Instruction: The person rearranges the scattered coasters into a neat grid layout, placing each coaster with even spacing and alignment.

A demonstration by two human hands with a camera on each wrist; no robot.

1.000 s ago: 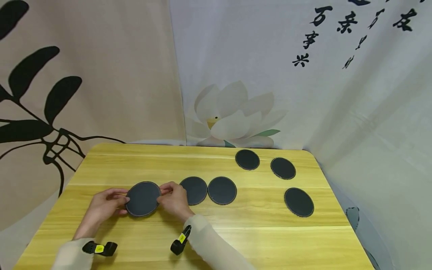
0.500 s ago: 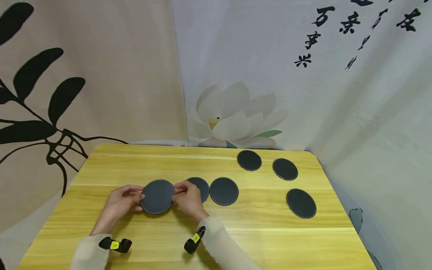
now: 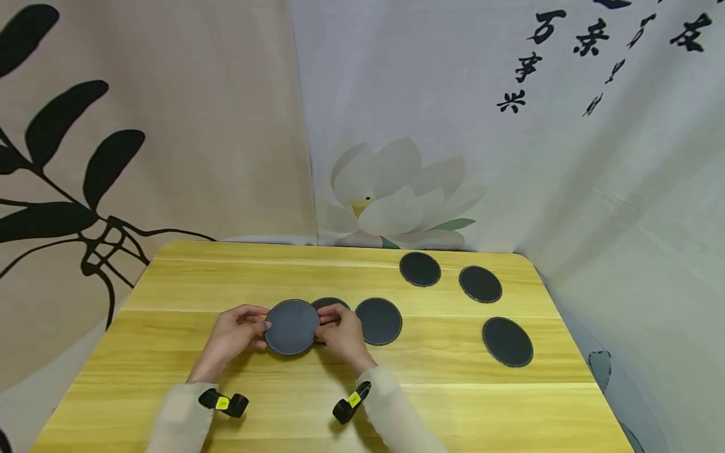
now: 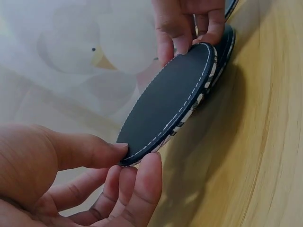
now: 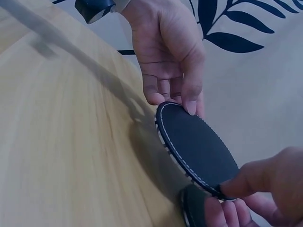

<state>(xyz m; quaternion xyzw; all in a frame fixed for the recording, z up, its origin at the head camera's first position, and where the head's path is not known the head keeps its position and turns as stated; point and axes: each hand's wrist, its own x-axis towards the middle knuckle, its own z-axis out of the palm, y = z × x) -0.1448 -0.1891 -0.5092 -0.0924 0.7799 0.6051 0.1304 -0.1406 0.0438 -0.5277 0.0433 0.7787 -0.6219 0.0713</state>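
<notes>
Both hands hold a round black coaster just above the table, with white stitching round its rim and a patterned edge below, seen in the left wrist view. My left hand pinches its left edge between thumb and fingers. At the opposite edge my right hand pinches it the same way. Behind the held coaster and the right hand, a second black coaster lies on the table, partly hidden. Right of that one, close by, lies a third coaster.
Further coasters lie on the wooden table: one at the back, one at the back right and one nearer on the right. A printed curtain hangs behind the table.
Both hands have carried the held coaster to the right, and it now overlaps the view of the second coaster. The grip looks the same; the other coasters stay put.
</notes>
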